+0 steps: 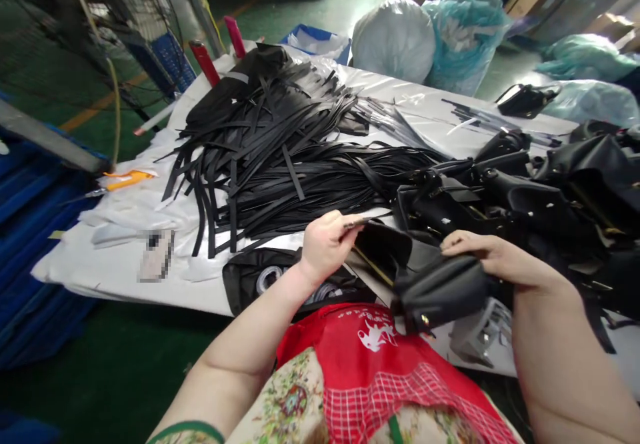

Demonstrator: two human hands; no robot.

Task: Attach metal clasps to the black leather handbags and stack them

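Two hands are recorded at the near edge of the counter [125, 271], both forearms bare and raised from the lap. The left hand [325, 247] is closed into a loose fist, wrist bent slightly inward, and the end of a thin strip [364, 220] is pinched between its thumb and fingers. The right hand [493, 257] is laid over the top of a black bag [440, 291], fingers held together and pointing toward the left hand; whether the bag is gripped from beneath cannot be told. The black bag is found between the two hands, at the counter's near edge and just above a red apron [370, 357], with its open mouth turned toward the left hand. A heap of similar dark bags [550, 191] is stacked just beyond the right hand. A large pile of black straps [280, 144] is spread across the middle of the counter, which is covered in white sheeting. An orange-handled tool [127, 179] is noted at the counter's far left edge, well apart from the hands. Blue crates [30, 231] are placed on the green floor [100, 364] to the left. Filled plastic sacks [395, 37] are seen behind the counter.
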